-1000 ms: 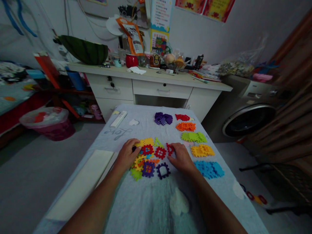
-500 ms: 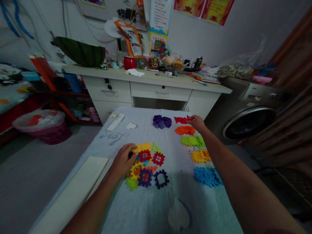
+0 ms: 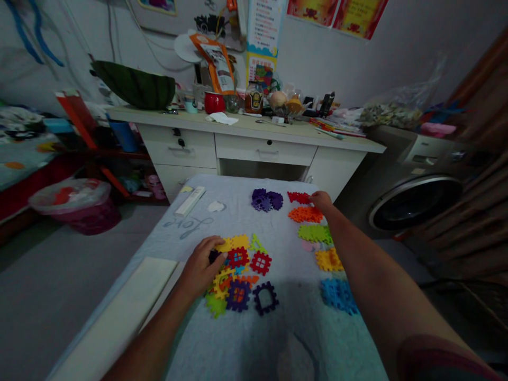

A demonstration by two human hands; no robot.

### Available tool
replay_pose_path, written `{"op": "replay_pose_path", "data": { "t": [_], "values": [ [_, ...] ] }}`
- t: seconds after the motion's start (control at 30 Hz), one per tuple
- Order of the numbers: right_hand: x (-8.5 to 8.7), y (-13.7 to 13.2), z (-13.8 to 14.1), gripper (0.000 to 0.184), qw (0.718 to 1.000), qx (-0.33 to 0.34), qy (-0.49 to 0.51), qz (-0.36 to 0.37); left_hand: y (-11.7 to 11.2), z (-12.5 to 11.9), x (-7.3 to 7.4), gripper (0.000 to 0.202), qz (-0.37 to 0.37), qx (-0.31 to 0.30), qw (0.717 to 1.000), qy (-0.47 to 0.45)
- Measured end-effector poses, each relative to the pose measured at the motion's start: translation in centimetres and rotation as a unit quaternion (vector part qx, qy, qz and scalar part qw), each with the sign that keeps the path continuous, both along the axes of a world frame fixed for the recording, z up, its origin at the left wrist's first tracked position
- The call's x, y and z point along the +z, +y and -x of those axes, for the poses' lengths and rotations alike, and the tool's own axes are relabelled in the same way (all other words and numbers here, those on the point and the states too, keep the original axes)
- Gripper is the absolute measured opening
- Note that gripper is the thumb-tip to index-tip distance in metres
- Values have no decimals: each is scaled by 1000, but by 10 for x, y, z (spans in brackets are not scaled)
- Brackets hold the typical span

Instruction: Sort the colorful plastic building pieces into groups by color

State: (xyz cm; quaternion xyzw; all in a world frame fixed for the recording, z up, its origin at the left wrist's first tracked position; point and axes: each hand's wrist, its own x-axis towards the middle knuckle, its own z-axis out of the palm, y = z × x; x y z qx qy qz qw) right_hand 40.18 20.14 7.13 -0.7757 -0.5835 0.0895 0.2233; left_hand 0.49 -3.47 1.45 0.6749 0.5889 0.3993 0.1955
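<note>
My left hand (image 3: 203, 264) rests at the left edge of a mixed pile of plastic interlocking pieces, its thumb and fingers apart around a dark piece (image 3: 214, 256). By it lie yellow pieces (image 3: 237, 243), a red window piece (image 3: 261, 263), a purple window piece (image 3: 238, 295) and a dark frame piece (image 3: 265, 298). At the far right, my right hand (image 3: 321, 202) is closed at the end of a group of red pieces (image 3: 297, 197). Its fingertips pinch a red piece, mostly hidden.
Sorted pieces lie nearby: purple (image 3: 267, 200), orange (image 3: 305, 214), green (image 3: 315, 233), yellow (image 3: 328, 260) and blue (image 3: 338, 295). A white remote-like object (image 3: 190, 201) lies far left on the cloth (image 3: 301, 328). Behind stand a white desk (image 3: 242, 145) and a washing machine (image 3: 413, 180).
My right hand has lowered slightly onto the red group, where a red piece stood up at its fingertips before. My left hand stays at the pile. The view has shifted slightly.
</note>
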Motion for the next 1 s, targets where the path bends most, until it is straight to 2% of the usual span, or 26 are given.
{"op": "replay_pose_path", "data": {
  "t": [0.13,0.23,0.3,0.33,0.43,0.5,0.57,0.63,0.7,0.77,0.83,1.0],
  "values": [
    [9,-13,0,26,999,5,23,-25,-1,0,2,35,3,-10,1000,2],
    [22,-36,13,29,997,31,52,-49,-4,0,3,41,4,-20,1000,19],
    [31,-63,29,27,989,100,89,-64,-7,1,5,49,10,-30,999,36],
    [34,-80,39,26,979,157,109,-63,-9,2,6,56,20,-41,998,48],
    [32,-144,70,35,931,346,116,-20,-16,7,9,87,65,-84,990,93],
    [21,-189,88,62,897,432,88,26,-21,12,9,105,90,-105,982,126],
    [6,-227,102,94,872,482,54,63,-24,16,10,118,106,-121,975,151],
    [-10,-253,112,117,865,492,28,92,-27,19,11,126,121,-138,968,169],
    [-22,-265,119,127,870,482,14,104,-29,20,12,132,142,-151,961,184],
    [-28,-266,122,122,883,460,7,97,-31,19,14,136,159,-158,954,198],
    [-29,-261,123,109,895,438,2,82,-31,16,14,134,154,-157,954,204],
    [-26,-254,121,82,905,423,1,43,-30,6,14,120,113,-146,964,192]
  ]
}}
